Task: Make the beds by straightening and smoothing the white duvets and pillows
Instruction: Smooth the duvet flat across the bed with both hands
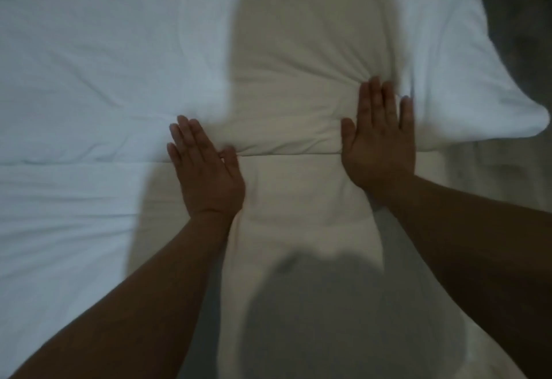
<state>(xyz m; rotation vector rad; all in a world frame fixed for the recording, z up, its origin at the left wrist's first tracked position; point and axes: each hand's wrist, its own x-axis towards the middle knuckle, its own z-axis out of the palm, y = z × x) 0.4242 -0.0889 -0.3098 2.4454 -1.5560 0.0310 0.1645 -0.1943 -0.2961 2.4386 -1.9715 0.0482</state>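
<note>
Your left hand (206,169) and right hand (379,145) press flat on pillow (448,50), fingers straight, gripping nothing | dark surface (522,5) far right (your shadow (298,50) mid-pillow)

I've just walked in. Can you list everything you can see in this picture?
pillow: at least one, white, upper half, a corner poking out right
bedding: one layer, white, wrinkled, lower left, below the pillow's edge
shadow: one, greyish, down the middle
dark surface: one, dark grey, top right edge; too blurred to name
left hand: one, flat, fingers straight, across the pillow's near edge
right hand: one, flat, fingers straight, pressing the pillow further right
</note>
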